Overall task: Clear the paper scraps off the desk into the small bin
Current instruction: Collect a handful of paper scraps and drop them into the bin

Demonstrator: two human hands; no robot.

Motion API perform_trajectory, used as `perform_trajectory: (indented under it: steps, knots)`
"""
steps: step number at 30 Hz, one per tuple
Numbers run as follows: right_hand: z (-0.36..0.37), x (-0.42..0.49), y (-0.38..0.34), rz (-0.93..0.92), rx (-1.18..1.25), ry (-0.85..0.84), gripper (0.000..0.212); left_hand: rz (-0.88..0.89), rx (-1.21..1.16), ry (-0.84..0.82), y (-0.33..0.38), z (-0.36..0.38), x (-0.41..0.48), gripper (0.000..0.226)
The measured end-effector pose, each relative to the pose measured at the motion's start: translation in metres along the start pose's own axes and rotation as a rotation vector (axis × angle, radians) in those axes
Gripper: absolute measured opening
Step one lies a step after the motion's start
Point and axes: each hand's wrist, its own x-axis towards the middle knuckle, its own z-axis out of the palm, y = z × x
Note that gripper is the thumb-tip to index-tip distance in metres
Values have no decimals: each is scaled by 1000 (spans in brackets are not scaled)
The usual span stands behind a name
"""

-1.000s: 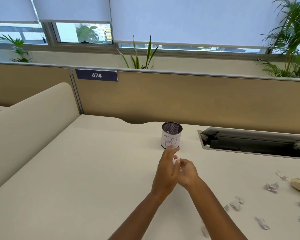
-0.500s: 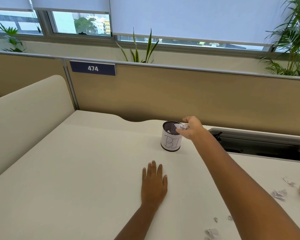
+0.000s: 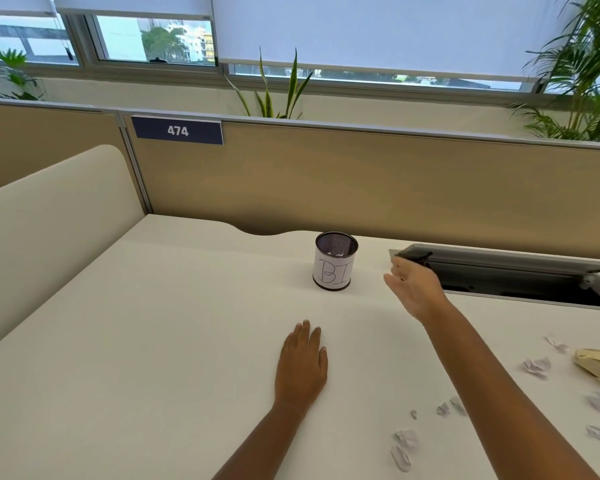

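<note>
**Now: two empty hands near a small desk bin**

The left hand lies flat on the cream desk, fingers straight and close together. The right hand hovers just right of the small black mesh bin with a white paper label, its fingers loosely spread and holding nothing. Crumpled white paper scraps lie scattered at the desk's right side, well apart from the bin, near a crumpled tan paper ball.
</note>
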Motion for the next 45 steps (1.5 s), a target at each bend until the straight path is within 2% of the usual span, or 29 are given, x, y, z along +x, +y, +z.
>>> perform_trajectory:
  steps: [4,5,8,13,17,19,21,23,28,31,34,37,39,42,45]
  knots:
    - [-62,-19,41,-200,-534,157,39,2,-65,-19,12,-11,-3,33]
    - [-73,-23,48,-238,-616,173,37,-8,-76,-100,17,-12,-3,32]
    - [-107,-35,67,-298,-806,147,34,-67,-225,-171,34,-12,-5,37]
    - [-146,-54,79,-236,-985,11,32,-92,-465,-425,74,-21,-15,40]
    - [-152,-69,81,-156,-1151,-156,49,-44,-475,-657,97,-25,-26,58]
    - [-147,-77,83,-168,-1226,-235,54,0,-393,-715,107,-27,-30,68]
    - [-140,-85,88,-202,-1271,-296,55,34,-303,-706,116,-29,-33,67]
    - [-135,-93,97,-276,-1320,-315,49,37,-267,-649,123,-28,-35,56]
    - [-136,-106,117,-510,-1335,-222,15,-30,-317,-434,125,-22,-41,25]
    - [-146,-101,117,-586,-1403,-182,23,-87,-338,-375,125,-23,-43,14]
    - [-154,-93,110,-545,-1313,-174,24,-160,-425,-355,124,-25,-41,23]
    - [-157,-89,91,-424,-1076,-159,18,-295,-653,-315,122,-25,-35,11]
    - [-152,-91,76,-406,-985,-151,13,-463,-890,-331,122,-28,-31,23]
    - [-135,-97,59,-445,-909,-204,13,-762,-1322,-366,126,-32,-23,28]
    - [-113,-108,49,-507,-931,-295,17,-908,-1706,-404,132,-35,-19,36]
